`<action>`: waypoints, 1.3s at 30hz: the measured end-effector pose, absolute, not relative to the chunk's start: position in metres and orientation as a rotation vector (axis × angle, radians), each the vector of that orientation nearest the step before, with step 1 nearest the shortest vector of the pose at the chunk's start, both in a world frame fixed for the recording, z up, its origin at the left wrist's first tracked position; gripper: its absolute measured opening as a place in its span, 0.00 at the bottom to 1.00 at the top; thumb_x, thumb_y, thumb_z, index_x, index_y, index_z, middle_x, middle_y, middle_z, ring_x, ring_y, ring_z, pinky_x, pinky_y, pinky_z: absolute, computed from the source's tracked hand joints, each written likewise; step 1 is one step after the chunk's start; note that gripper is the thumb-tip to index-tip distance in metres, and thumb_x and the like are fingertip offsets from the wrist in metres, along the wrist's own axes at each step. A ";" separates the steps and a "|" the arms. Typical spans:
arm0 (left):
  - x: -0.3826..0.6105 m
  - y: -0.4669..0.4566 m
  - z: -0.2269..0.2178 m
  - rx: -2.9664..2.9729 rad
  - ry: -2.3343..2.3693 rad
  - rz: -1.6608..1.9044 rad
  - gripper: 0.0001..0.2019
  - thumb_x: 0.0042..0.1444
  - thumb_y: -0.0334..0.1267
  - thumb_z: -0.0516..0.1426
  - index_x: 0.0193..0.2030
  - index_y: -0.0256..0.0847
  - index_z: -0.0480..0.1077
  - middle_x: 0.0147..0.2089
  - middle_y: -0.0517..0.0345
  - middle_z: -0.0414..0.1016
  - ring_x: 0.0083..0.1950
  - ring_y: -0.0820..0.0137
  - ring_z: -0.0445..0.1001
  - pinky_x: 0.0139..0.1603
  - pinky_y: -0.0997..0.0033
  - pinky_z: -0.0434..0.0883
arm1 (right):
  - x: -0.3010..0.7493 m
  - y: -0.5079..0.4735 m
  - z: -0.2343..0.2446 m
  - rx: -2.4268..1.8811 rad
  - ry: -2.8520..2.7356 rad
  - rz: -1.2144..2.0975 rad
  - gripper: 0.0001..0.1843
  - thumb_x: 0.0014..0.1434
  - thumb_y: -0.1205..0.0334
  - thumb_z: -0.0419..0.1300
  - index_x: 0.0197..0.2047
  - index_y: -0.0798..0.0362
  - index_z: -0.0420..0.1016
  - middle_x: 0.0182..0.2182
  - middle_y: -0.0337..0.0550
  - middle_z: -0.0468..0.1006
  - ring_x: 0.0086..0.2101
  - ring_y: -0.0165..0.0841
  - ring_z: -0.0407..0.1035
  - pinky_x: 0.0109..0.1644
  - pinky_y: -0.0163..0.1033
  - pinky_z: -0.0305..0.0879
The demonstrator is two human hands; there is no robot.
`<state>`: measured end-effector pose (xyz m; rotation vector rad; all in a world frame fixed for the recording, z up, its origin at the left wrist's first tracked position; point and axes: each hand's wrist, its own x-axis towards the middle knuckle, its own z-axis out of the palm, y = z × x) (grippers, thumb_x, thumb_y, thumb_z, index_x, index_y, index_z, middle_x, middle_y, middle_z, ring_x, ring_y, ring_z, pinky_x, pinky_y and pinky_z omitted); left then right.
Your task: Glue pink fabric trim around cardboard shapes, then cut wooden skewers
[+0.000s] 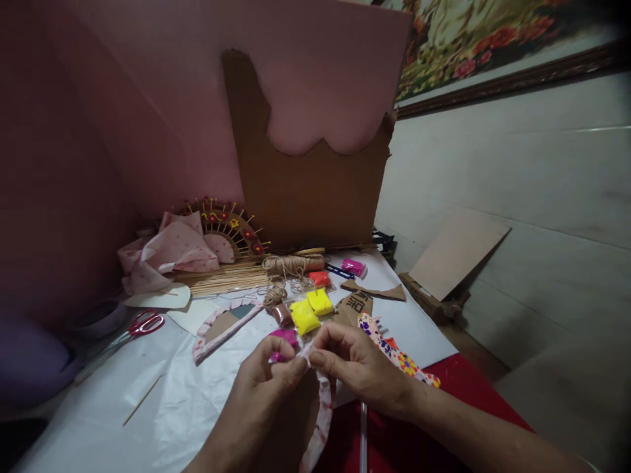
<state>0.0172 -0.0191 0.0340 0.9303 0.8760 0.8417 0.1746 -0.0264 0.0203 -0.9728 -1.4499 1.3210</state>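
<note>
Both hands meet at the lower middle of the head view. My left hand (263, 378) is closed on a brown cardboard piece (298, 427) whose curved rim carries a folded, pale pink fabric edging (323, 417). With thumb and forefinger, my right hand (362, 368) pinches the same edging at its top, close to the left fingertips. Just beyond the fingers lie yellow clay packets (305, 317), a brown clay packet (282, 315) and a magenta packet (284, 338) partly hidden by my left hand. A half-round, fabric-edged cardboard piece (224, 328) rests farther left.
Red-handled scissors (142, 325) and a thin stick (142, 399) lie left. Behind are a stick fan (231, 226), pink cloth (170, 246), twine (290, 264) and a large cut cardboard sheet (315, 197). A flower-patterned piece (394, 355) lies right, near red cloth (473, 394).
</note>
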 end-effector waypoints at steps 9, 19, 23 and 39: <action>0.007 -0.008 0.029 0.679 0.686 0.457 0.16 0.46 0.47 0.63 0.32 0.32 0.74 0.26 0.50 0.77 0.25 0.70 0.73 0.28 0.74 0.68 | 0.183 -0.021 0.020 -0.894 -1.426 1.403 0.16 0.54 0.52 0.61 0.30 0.56 0.65 0.22 0.33 0.68 0.22 0.24 0.63 0.27 0.32 0.61; 0.010 -0.011 0.026 0.775 0.811 0.366 0.27 0.48 0.60 0.54 0.37 0.34 0.74 0.29 0.43 0.80 0.24 0.61 0.77 0.31 0.62 0.72 | 0.182 -0.026 0.023 -1.056 -1.553 1.235 0.14 0.58 0.52 0.58 0.30 0.55 0.65 0.25 0.34 0.65 0.26 0.25 0.60 0.30 0.32 0.57; 0.010 -0.010 0.023 0.806 0.809 0.358 0.28 0.48 0.62 0.54 0.37 0.35 0.74 0.29 0.44 0.79 0.25 0.60 0.77 0.32 0.60 0.72 | 0.182 -0.025 0.023 -1.091 -1.586 1.200 0.13 0.59 0.53 0.56 0.31 0.55 0.65 0.25 0.35 0.65 0.27 0.26 0.59 0.30 0.32 0.57; 0.008 -0.016 0.030 1.033 0.782 0.497 0.23 0.49 0.55 0.58 0.35 0.34 0.76 0.30 0.50 0.78 0.32 0.66 0.73 0.36 0.71 0.66 | 0.188 -0.018 0.016 -0.992 -1.630 1.308 0.24 0.64 0.47 0.44 0.30 0.57 0.69 0.24 0.37 0.66 0.21 0.24 0.58 0.24 0.31 0.55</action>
